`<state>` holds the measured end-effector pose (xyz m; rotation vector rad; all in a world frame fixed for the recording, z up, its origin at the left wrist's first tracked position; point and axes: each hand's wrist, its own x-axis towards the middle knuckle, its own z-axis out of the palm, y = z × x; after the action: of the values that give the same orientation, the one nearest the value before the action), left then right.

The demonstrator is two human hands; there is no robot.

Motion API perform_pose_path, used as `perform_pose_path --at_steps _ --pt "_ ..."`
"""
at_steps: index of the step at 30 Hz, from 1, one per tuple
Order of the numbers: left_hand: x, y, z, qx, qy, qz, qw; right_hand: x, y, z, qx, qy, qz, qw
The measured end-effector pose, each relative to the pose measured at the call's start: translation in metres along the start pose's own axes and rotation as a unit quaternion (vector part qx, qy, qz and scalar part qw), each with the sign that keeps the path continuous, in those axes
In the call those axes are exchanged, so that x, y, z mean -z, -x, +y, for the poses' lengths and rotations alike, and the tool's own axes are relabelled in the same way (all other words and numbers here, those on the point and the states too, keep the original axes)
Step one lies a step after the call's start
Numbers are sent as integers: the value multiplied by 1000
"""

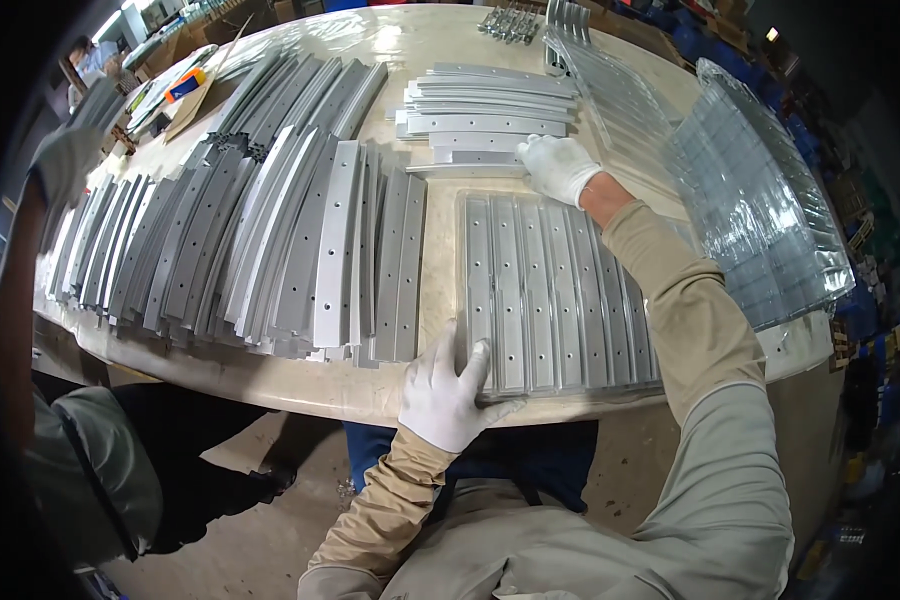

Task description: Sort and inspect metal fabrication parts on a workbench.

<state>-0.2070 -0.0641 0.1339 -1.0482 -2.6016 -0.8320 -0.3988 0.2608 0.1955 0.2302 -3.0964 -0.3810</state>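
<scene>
My left hand (445,392), in a white glove, rests at the near left corner of a clear plastic tray (461,260), fingers apart and touching its edge. Grey metal strips (538,262) with small holes lie side by side in the tray's slots. Beyond it, my gloved right hand (560,168) has its fingers closed on the right end of a metal strip (475,157) at the near side of a stack. The fingertips are partly hidden. More strips (490,97) lie crosswise in that stack.
Long rows of metal strips (270,230) cover the table's left side. Clear empty trays (610,85) and a wrapped tray stack (755,195) stand at the right. Small metal parts (510,25) lie at the back. A co-worker's gloved hand (65,165) is at the far left.
</scene>
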Motion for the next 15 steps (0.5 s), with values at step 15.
perform_pose_path --at_steps 15 --pt "0 0 -1 -18 10 23 1000 -19 18 24 -133 -82 5 988"
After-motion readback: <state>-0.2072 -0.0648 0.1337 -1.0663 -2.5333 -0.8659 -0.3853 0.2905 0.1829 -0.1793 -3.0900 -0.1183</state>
